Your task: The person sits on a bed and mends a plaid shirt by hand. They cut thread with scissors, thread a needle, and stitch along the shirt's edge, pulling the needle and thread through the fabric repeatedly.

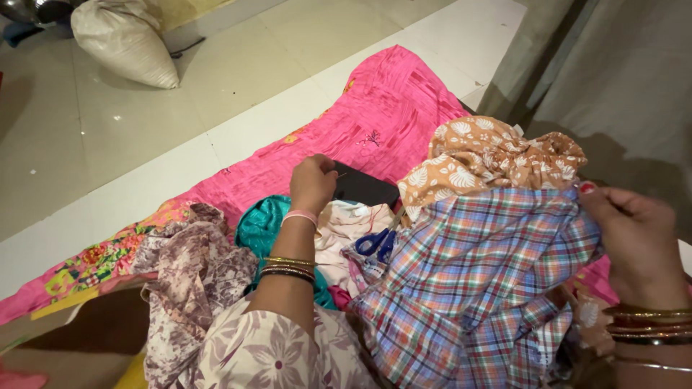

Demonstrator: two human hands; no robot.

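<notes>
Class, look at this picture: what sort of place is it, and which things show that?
Probably a room at home used for sewing on the floor: a pink bedsheet spread over pale floor tiles, heaped fabrics, blue-handled scissors, a curtain.

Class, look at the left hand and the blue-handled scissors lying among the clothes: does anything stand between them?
Nothing visible does. The left hand rests on a dark flat case; the scissors lie uncovered on pale cloth just below and beside it.

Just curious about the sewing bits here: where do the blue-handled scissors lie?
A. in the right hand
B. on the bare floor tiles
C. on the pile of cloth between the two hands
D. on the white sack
C: the scissors rest on the heaped cloth, beside the plaid fabric, with neither hand touching them.
</notes>
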